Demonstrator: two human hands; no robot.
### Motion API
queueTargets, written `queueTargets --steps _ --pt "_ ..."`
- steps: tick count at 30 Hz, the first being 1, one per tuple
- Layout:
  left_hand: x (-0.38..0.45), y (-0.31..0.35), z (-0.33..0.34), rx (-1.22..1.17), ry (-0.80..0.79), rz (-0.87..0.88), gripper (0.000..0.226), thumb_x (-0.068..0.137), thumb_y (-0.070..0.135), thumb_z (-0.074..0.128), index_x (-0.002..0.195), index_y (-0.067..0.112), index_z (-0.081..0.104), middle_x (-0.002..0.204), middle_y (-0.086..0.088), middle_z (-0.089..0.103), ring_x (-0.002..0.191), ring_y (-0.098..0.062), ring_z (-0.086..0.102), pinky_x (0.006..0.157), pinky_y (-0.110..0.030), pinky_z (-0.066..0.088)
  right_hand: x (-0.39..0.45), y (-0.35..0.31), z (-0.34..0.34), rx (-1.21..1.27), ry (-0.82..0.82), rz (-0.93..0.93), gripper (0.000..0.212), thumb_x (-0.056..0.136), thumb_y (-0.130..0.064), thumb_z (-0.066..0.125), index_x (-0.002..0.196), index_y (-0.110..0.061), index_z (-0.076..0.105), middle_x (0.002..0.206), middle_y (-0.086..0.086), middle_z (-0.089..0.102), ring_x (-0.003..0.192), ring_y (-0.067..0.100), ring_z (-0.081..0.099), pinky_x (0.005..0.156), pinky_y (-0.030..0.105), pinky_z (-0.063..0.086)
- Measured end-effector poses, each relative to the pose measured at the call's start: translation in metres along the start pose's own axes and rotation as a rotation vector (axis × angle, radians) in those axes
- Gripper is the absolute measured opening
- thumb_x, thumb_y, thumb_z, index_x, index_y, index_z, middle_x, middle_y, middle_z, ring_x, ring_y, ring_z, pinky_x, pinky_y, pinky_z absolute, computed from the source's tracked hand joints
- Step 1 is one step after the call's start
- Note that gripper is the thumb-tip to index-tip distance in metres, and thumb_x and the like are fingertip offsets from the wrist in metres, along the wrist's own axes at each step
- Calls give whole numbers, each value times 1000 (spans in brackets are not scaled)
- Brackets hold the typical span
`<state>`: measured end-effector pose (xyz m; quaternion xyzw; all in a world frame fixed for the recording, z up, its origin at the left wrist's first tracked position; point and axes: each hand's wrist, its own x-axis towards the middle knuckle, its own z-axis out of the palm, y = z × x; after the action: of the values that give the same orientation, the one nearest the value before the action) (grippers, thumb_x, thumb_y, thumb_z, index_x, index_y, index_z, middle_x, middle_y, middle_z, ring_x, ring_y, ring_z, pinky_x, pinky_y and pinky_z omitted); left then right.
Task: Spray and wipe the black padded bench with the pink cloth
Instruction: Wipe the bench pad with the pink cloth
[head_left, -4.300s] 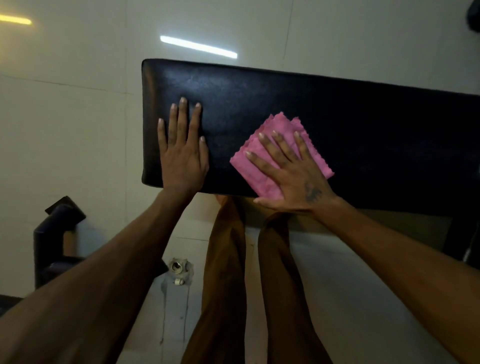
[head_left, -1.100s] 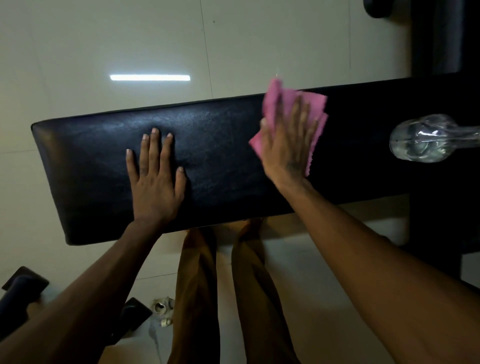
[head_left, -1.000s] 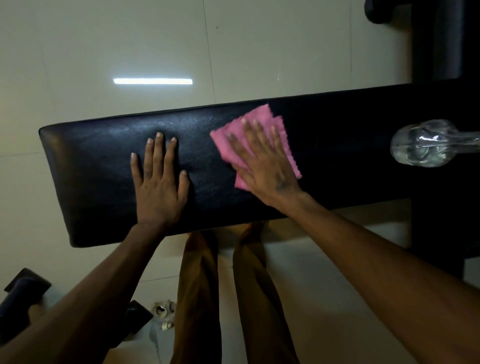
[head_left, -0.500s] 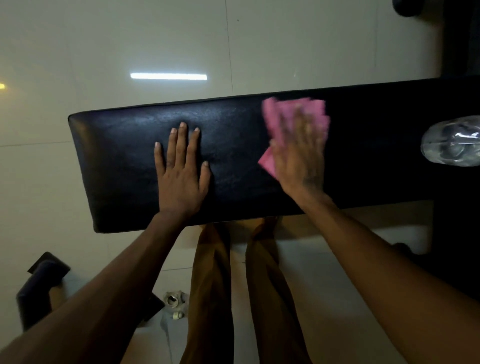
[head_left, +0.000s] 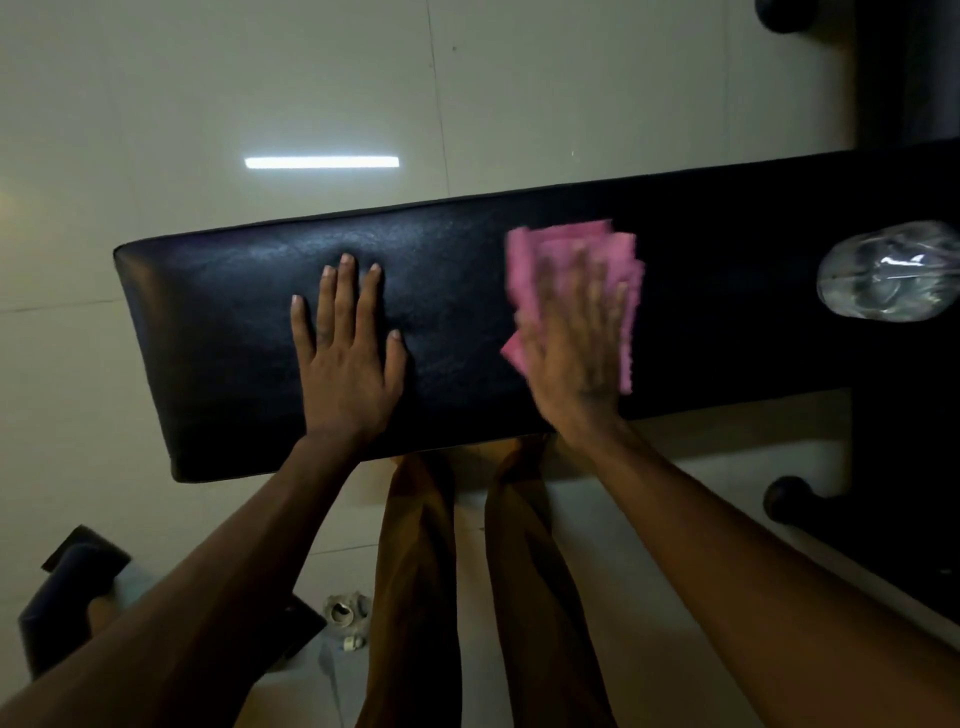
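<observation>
Bench (head_left: 218, 332): we see a black padded top lying across the view.
Left hand (head_left: 349, 358): flat on the padding, fingers spread, holding nothing.
Right hand (head_left: 574, 345): blurred; fingers extended, pressing the cloth down.
Cloth (head_left: 524, 260): pink, on the bench under our right palm.
Bottle (head_left: 888, 275): clear, on the bench's right end.

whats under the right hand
The pink cloth lies under the right hand, flat on the black bench. Its edges show around the fingers; the middle of the cloth and the bench beneath are covered.
</observation>
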<state>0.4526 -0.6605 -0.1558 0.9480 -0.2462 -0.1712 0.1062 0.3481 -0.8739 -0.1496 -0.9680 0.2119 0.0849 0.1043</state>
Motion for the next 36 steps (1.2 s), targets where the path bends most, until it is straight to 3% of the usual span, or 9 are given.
queueTargets --steps 2,3,9,12,16,23,30,33,36 --pt "0 0 0 9 -10 -5 67 101 44 29 159 18 8 167 -10 1 154 -21 -4 122 -56 1 -9 5 2 -75 -71 -254 83 89 -54 43 158 -17 14 165 18 11 152 36 6 122 57 2" --pt "0 1 0 6 -14 -2 67 101 44 29 159 18 7 167 -9 1 154 -21 -4 122 -56 1 -8 13 0 -74 -70 -276 80 91 -52 41 158 -17 15 165 16 12 152 33 5 122 54 0" --pt "0 3 -4 -18 -16 0 66 101 44 27 159 18 7 167 -9 0 154 -21 -6 123 -56 0 3 17 -6 14 -34 230 69 98 -48 15 158 -17 7 166 10 9 153 28 5 124 53 4" --pt "0 3 -5 -40 -17 0 66 101 44 29 159 19 8 167 -7 0 154 -20 -7 123 -55 -1 7 11 -7 -37 -76 193 72 95 -48 12 158 -13 6 166 14 5 153 30 3 124 53 2" --pt "0 3 -4 -60 -7 10 67 101 44 31 159 20 8 167 -7 0 154 -20 -6 123 -54 -2 22 54 -20 -25 -106 -43 71 98 -48 18 158 -12 11 166 13 11 153 29 7 124 52 7" --pt "-3 12 -5 -117 33 -43 68 100 37 38 159 20 7 167 -7 0 154 -21 -5 123 -54 -3 52 51 -24 -25 -91 89 66 103 -47 21 159 -16 2 167 12 1 154 29 -1 124 52 1" --pt "-18 38 -7 -158 23 -6 69 100 29 48 158 17 12 167 -10 3 154 -24 1 124 -51 2 -53 40 -5 -4 -96 67 74 98 -52 19 159 -13 3 166 14 3 153 30 0 124 50 4" --pt "-26 57 -3 -150 19 63 67 98 32 43 157 14 16 166 -11 9 154 -23 4 124 -51 8 -64 43 -2 122 -86 59 73 102 -54 25 159 -15 4 167 11 1 154 26 -4 125 49 2" --pt "-31 85 0 -199 21 126 64 99 28 43 156 12 20 166 -11 11 154 -21 6 125 -48 9 -64 45 -16 464 -3 86 78 100 -55 39 158 -16 6 167 7 0 154 23 0 124 51 10"
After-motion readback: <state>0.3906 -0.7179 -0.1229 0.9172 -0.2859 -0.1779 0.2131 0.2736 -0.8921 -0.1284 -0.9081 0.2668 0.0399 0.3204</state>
